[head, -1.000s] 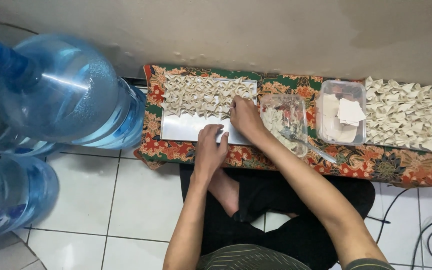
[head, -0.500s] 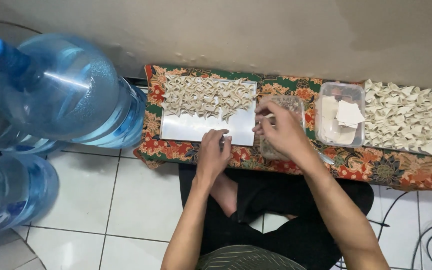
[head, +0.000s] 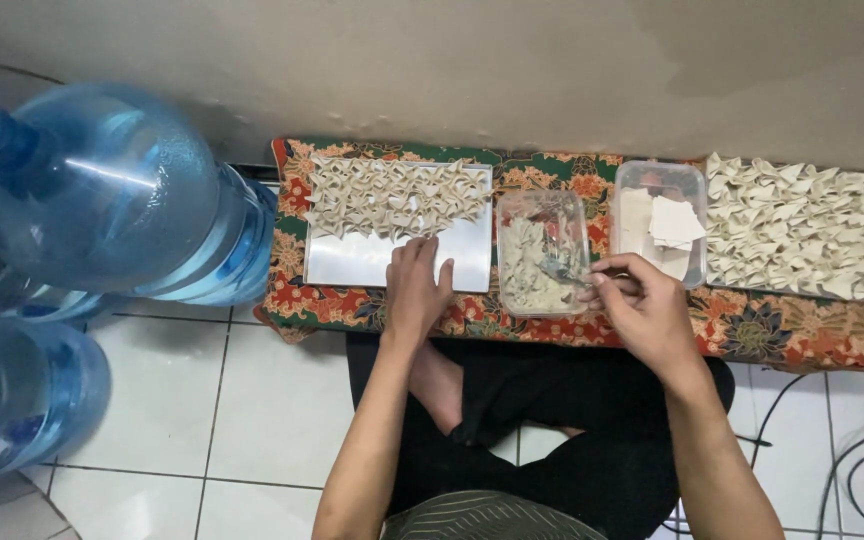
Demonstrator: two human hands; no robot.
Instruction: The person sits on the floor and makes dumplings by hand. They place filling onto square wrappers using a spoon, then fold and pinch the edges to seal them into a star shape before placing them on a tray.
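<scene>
Right hand [head: 642, 315] now on metal spoon [head: 557, 270]

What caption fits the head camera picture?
Right hand dips a spoon into the filling tub; left hand rests on the tray.

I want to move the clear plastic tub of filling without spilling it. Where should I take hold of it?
Grip the clear rectangular plastic tub of filling by its two long side walls, coming from above at the near end. Its rim is open, and the right hand holds a metal spoon inside, so avoid the middle.
</scene>
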